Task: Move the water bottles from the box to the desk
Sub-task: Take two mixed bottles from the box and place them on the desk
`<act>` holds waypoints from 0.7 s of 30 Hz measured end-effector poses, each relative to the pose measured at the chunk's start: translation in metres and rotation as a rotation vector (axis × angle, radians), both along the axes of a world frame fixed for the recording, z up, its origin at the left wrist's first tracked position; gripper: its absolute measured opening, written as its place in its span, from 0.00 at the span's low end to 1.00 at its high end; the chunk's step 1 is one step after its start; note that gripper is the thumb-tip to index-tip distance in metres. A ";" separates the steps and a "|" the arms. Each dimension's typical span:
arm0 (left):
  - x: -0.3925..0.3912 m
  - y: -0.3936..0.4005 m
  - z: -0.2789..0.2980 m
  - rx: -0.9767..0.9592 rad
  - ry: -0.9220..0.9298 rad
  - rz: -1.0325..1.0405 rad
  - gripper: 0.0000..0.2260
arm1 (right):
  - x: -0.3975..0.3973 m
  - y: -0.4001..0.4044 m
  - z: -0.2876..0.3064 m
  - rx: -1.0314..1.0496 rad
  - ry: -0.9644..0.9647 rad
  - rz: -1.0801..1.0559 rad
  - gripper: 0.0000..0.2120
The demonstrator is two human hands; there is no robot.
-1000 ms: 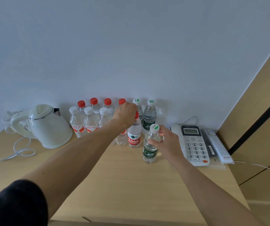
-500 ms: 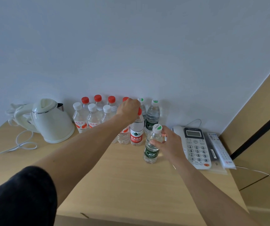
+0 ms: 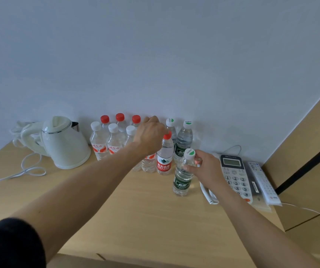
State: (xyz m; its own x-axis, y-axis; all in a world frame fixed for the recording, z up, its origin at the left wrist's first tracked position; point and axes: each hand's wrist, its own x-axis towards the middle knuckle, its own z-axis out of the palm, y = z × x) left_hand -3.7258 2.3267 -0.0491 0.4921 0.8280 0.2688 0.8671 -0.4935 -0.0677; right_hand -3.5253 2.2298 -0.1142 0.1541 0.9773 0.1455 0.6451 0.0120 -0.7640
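Note:
Several water bottles stand in rows against the wall at the back of the wooden desk [image 3: 136, 209]. My left hand [image 3: 149, 136] reaches over them with its back towards me. It is curled at the top of a red-label bottle [image 3: 164, 163], whose red cap shows at the hand's right edge. The fingers themselves are hidden. My right hand [image 3: 203, 167] pinches the neck of a green-label bottle [image 3: 182, 182] just under its white and green cap. That bottle stands on the desk in front of the rows, leaning slightly.
A white electric kettle [image 3: 66, 144] with a loose cord [image 3: 25, 169] sits at the back left. To the right lie a desk phone [image 3: 234, 176] and a remote control [image 3: 261, 180]. A wooden panel [image 3: 310, 151] closes the right side.
Both hands stay on the same two bottles. The view has shifted a little, and the green-label bottle stands in nearly the same spot.

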 end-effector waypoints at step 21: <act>0.000 -0.010 0.009 -0.075 -0.019 -0.021 0.21 | -0.002 0.065 0.006 0.028 0.000 -0.009 0.20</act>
State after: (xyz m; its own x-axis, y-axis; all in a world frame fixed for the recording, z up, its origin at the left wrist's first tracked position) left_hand -3.7262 2.3165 -0.0405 0.5050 0.8357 0.2157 0.8573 -0.5146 -0.0132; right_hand -3.5269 2.2947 -0.1081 0.1626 0.9714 0.1729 0.6450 0.0280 -0.7637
